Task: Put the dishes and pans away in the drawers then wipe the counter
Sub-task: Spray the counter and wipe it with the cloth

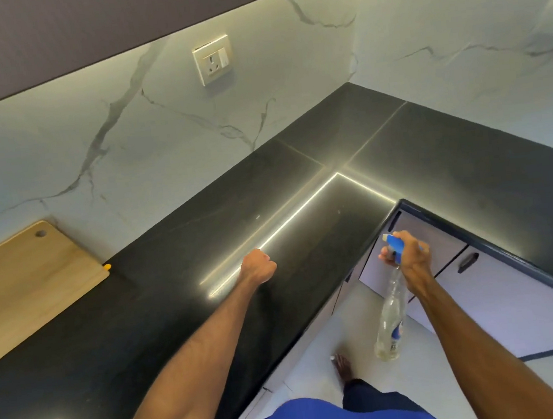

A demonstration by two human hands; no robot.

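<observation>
The black L-shaped counter (172,273) fills the middle of the view, with the corner at the back right. My left hand (257,266) is stretched out over the counter with its fingers curled into a fist; nothing shows in it. My right hand (408,256) grips the blue trigger head of a clear spray bottle (390,317), which hangs down beside the counter's inner edge, over the floor. The nozzle points left toward the counter. No cloth or dishes are in view.
A wooden cutting board (25,289) lies at the left against the marble wall, a small yellow object (107,267) at its corner. A wall socket (212,59) sits above the counter. Light cabinet drawers with dark handles (467,261) stand shut under the right run. An upper cabinet (76,35) overhangs.
</observation>
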